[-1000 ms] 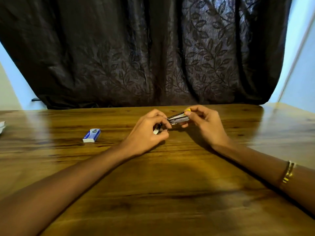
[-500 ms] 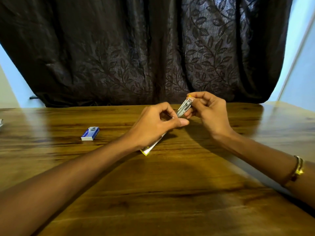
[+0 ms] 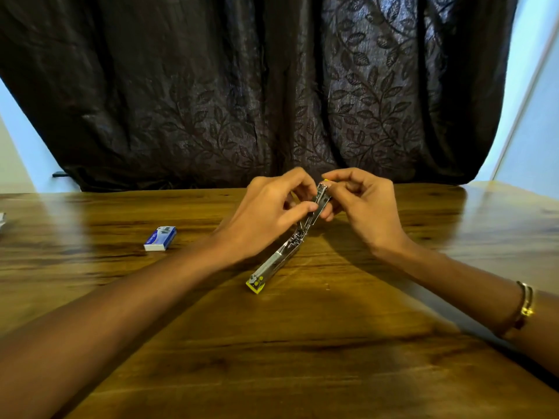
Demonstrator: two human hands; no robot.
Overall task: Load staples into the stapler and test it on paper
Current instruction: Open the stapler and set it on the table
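Stapler (image 3: 284, 252): swung open over the wooden desk (image 3: 302, 343), yellow end resting down.
Left hand (image 3: 266, 216): grip pinching the raised metal arm.
Right hand (image 3: 360, 204): grip holding its top end.
Staple box (image 3: 160, 238): left, well apart.
Progress: opened; staples seemingly not loaded, paper test remaining.

A dark curtain (image 3: 272, 92) with a leaf pattern hangs behind the glossy wooden table (image 3: 302, 343); pale blue walls (image 3: 538, 131) glow either side.
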